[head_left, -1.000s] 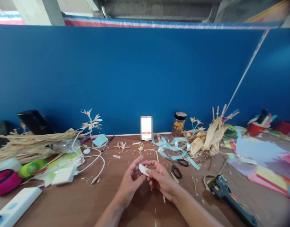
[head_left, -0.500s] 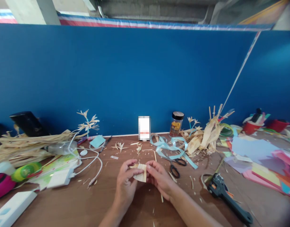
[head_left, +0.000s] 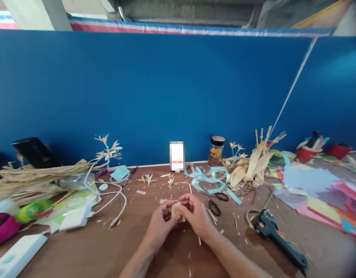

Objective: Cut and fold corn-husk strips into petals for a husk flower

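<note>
Husk piece (head_left: 175, 210) is now bunched, no longer spread flat, pinched between left hand (head_left: 163, 222) and right hand (head_left: 199, 218) fingers (head_left: 187, 213); folding seems under way.

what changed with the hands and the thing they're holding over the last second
The hands have drawn closer together. The piece of husk, spread out between them half a second ago, is now bunched between the fingers of the left hand and right hand, mostly hidden. I see nothing let go. The scissors, ribbon and jar stayed put.
</note>
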`<action>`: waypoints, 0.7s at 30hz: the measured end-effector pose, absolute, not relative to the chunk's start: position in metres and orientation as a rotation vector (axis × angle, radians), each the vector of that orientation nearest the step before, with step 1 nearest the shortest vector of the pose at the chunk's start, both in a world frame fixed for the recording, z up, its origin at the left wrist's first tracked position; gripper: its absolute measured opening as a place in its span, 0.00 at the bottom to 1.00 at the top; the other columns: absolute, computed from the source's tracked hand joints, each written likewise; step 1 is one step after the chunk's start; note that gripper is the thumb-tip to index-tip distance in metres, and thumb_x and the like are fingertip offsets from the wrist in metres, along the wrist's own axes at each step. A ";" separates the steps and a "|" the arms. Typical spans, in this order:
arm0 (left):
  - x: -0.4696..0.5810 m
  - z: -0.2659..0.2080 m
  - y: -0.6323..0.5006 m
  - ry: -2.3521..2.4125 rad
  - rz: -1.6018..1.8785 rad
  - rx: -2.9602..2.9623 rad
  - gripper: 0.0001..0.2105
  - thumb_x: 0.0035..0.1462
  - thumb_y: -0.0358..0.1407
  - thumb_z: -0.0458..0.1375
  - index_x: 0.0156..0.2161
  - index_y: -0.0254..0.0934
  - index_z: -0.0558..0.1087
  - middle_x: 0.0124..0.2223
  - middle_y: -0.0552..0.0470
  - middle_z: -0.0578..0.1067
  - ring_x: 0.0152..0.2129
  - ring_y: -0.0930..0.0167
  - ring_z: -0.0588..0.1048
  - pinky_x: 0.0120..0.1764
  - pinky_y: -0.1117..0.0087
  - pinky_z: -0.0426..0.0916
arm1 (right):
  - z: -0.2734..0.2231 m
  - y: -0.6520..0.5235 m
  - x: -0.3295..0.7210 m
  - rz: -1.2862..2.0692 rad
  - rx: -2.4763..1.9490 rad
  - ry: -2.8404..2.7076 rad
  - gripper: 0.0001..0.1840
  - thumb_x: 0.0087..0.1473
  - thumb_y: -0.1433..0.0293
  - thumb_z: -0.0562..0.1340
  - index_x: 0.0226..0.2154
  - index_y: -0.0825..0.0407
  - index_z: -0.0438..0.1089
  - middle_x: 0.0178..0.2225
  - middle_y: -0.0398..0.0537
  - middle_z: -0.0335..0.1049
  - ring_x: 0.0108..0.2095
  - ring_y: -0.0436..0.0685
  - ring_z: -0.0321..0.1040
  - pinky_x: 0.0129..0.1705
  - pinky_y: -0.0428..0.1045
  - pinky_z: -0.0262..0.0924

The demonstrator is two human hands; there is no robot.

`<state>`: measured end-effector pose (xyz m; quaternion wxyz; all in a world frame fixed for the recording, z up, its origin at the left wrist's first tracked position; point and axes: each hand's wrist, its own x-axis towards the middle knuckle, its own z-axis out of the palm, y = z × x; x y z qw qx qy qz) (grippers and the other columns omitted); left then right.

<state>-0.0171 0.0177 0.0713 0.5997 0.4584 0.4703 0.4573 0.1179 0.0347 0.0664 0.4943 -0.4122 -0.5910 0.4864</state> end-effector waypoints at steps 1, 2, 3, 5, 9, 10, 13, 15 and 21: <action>-0.018 0.071 0.018 1.094 1.057 1.063 0.19 0.40 0.37 0.62 0.40 0.34 0.67 0.31 0.50 0.74 0.27 0.71 0.72 0.26 0.75 0.65 | 0.068 0.034 0.118 1.146 -1.018 -1.468 0.10 0.48 0.68 0.58 0.36 0.53 0.63 0.29 0.44 0.68 0.30 0.52 0.65 0.31 0.45 0.59; -0.019 0.070 0.019 1.102 1.063 1.060 0.17 0.40 0.37 0.62 0.38 0.33 0.68 0.31 0.49 0.74 0.27 0.71 0.71 0.25 0.76 0.65 | 0.071 0.034 0.118 1.103 -1.046 -1.520 0.10 0.49 0.68 0.56 0.37 0.53 0.63 0.29 0.44 0.68 0.30 0.52 0.66 0.31 0.45 0.59; -0.019 0.070 0.019 1.110 1.075 1.056 0.16 0.40 0.37 0.62 0.37 0.33 0.69 0.31 0.49 0.74 0.26 0.72 0.71 0.25 0.76 0.64 | 0.075 0.034 0.120 1.042 -1.089 -1.597 0.10 0.51 0.68 0.55 0.37 0.52 0.63 0.29 0.44 0.68 0.30 0.52 0.66 0.31 0.45 0.59; -0.021 0.069 0.020 1.115 1.130 1.032 0.15 0.41 0.37 0.61 0.35 0.32 0.70 0.30 0.49 0.74 0.26 0.72 0.70 0.25 0.77 0.63 | 0.085 0.033 0.127 0.841 -1.223 -1.820 0.09 0.52 0.69 0.53 0.37 0.52 0.64 0.31 0.45 0.68 0.32 0.52 0.66 0.34 0.46 0.58; -0.023 0.065 0.021 1.129 1.249 0.920 0.15 0.41 0.38 0.61 0.35 0.33 0.71 0.30 0.52 0.74 0.23 0.75 0.69 0.24 0.77 0.63 | 0.100 0.028 0.156 0.192 -1.721 -2.218 0.08 0.52 0.72 0.52 0.35 0.51 0.65 0.36 0.49 0.67 0.37 0.55 0.63 0.39 0.47 0.55; -0.024 0.064 0.022 1.135 1.265 0.896 0.15 0.40 0.39 0.61 0.35 0.34 0.71 0.29 0.52 0.74 0.22 0.75 0.69 0.24 0.77 0.63 | 0.100 0.026 0.165 0.062 -1.880 -2.244 0.09 0.52 0.73 0.51 0.34 0.51 0.65 0.36 0.50 0.66 0.38 0.56 0.63 0.39 0.48 0.55; -0.023 0.063 0.021 1.154 1.295 0.875 0.16 0.38 0.39 0.62 0.35 0.34 0.72 0.29 0.52 0.74 0.22 0.75 0.69 0.24 0.77 0.63 | 0.093 0.024 0.184 -0.050 -2.072 -2.189 0.11 0.50 0.76 0.52 0.36 0.55 0.65 0.38 0.57 0.65 0.42 0.61 0.61 0.40 0.51 0.54; -0.023 0.064 0.021 1.158 1.302 0.884 0.16 0.38 0.39 0.63 0.35 0.34 0.72 0.29 0.52 0.75 0.22 0.75 0.69 0.24 0.77 0.63 | 0.088 0.023 0.191 -0.077 -2.138 -2.155 0.13 0.50 0.78 0.51 0.39 0.56 0.65 0.39 0.59 0.64 0.43 0.63 0.60 0.40 0.52 0.55; -0.022 0.065 0.020 1.123 1.302 0.852 0.15 0.38 0.39 0.62 0.35 0.35 0.72 0.31 0.52 0.75 0.25 0.74 0.70 0.28 0.75 0.66 | 0.088 0.025 0.190 -0.092 -2.229 -2.167 0.15 0.50 0.80 0.50 0.39 0.55 0.64 0.39 0.58 0.65 0.42 0.62 0.62 0.37 0.51 0.57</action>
